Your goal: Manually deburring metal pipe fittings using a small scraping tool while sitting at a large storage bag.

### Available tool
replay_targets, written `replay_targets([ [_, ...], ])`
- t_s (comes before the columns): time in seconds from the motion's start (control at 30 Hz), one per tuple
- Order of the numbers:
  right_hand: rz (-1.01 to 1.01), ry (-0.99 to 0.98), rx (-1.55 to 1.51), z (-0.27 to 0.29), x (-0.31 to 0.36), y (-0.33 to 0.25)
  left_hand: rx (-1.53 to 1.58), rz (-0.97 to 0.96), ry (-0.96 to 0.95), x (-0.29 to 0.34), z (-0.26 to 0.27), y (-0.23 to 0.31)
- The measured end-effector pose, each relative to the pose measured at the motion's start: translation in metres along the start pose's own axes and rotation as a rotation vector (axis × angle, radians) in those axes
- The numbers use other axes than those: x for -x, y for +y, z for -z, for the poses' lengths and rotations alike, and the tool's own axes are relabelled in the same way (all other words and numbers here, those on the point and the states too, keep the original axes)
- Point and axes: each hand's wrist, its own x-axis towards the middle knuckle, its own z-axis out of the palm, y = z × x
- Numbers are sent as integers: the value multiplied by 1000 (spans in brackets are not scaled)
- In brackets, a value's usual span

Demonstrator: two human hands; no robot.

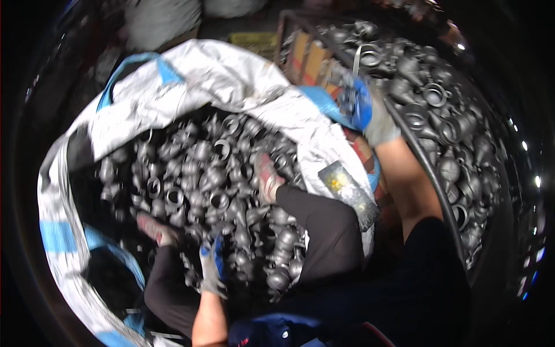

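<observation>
Dim, motion-blurred, dark fisheye rim

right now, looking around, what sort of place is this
Probably a factory or foundry work area: a large white bulk bag full of grey metal-looking parts, and a dark-rimmed bin heaped with similar pieces on the right.

Sack: lg white bag (222,69) w/ lt-blue straps (167,70), mouth gaping wide, rim sagging into folds.
Sack load: approx. full layer of grey metal parts (199,151), lying jumbled, some showing round openings, others bulging sides.
Shoes: two reddish/grey shoes (267,180), resting among sack pts, one nr centre, one farther L.
Sack wall, R side: dark rect. patch (354,195) lying against white fabric, showing yellow + pale stains.
Bin: dark-rimmed container (430,172), standing R of sack, carrying more grey castings (450,170), piling loosely, pointing every which way.
</observation>
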Motion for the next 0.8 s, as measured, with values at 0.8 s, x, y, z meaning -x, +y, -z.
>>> replay_targets([
  [0.8, -805, 59, 298, -68, 110, 215, -878, -197, 348, -269, 55, -81],
])
